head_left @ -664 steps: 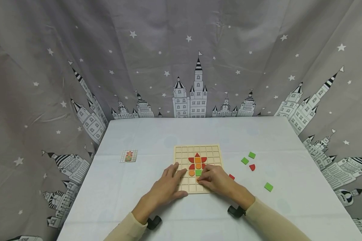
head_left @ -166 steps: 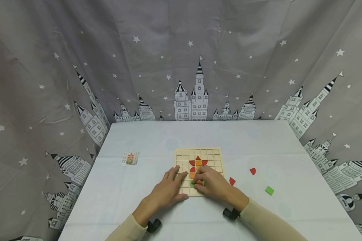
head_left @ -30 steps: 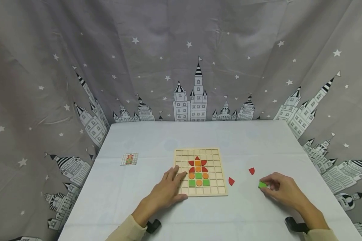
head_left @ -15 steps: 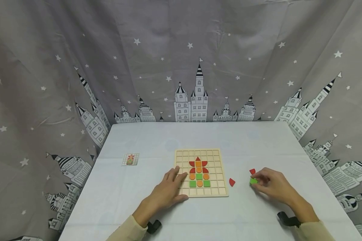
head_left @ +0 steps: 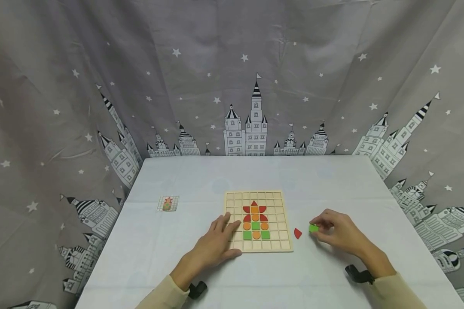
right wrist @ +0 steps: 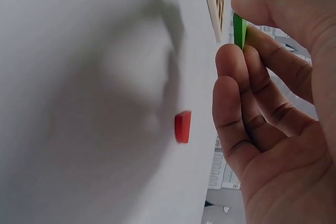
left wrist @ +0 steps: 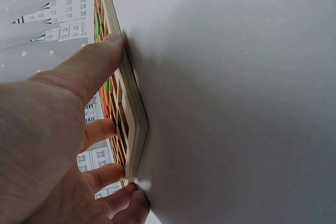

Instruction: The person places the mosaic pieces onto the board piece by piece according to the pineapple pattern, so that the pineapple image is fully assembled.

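A gridded wooden board [head_left: 275, 240] lies mid-table, bearing a figure of red, orange and green pieces [head_left: 255, 225]. My left hand [head_left: 212, 242] rests at its left corner, fingers spread over the left edge, thumb [left wrist: 107, 51] against the near edge. Right of the board, my right hand [head_left: 340, 231] holds a green square tile [head_left: 313, 228] off the table, pinched between thumb and fingertips. In the right wrist view the tile [right wrist: 239, 31] shows edge-on. A red quarter-round piece [head_left: 297, 233] lies between board and right hand. Another red piece [right wrist: 182, 127] is hidden behind that hand in the head view.
A small pattern card [head_left: 167, 204] with a similar coloured figure on a grid lies left of the board. White cloth covers the table [head_left: 193, 176]. A grey curtain [head_left: 201, 86] printed with castles and stars hangs behind and beside it.
Over the last second my right hand has carried the green tile leftward, nearer the board. Earlier, several orange and green pieces were added to the board's figure. My left hand stays put.
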Demonstrator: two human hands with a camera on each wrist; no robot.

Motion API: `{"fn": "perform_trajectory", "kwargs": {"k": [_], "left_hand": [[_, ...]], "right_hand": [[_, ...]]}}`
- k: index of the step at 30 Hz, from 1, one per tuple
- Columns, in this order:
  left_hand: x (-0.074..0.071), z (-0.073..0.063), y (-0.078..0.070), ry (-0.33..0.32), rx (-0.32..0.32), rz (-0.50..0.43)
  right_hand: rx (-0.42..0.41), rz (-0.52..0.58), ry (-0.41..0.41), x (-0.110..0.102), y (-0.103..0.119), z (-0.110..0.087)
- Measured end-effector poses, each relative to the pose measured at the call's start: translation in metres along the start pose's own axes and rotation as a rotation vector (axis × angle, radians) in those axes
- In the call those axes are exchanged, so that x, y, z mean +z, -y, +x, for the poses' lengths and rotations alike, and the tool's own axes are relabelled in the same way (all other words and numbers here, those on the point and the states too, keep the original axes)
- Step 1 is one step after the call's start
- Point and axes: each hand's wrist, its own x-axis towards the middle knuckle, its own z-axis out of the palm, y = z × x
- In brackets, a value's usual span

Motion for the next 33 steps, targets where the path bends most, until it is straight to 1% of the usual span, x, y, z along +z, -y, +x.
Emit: {"fn": "perform_trajectory", "kwargs": {"k": [8,15,18,25,33], "left_hand": [[0.0,0.0,0.0,-0.002,0.0,0.008],[-0.002,0.0,-0.002,-0.004,0.006,0.01],[-0.002,0.0,-0.002,-0.003,0.008,0.013],[-0.002,-0.001,-0.002,-0.004,0.011,0.009],[-0.004,-0.002,-0.003,-0.011,0.022,0.007]], "right_hand": [[-0.088,0.036,-0.003,0.004,0.007,0.01],[-0.134,0.067,0.001,0.014,0.014,0.018],[-0.154,0.074,0.018,0.021,0.018,0.022],[-0.153,0.092,0.085,0.035,0.031,0.031],[-0.29,0.13,0.099,0.055,0.046,0.043]]}}
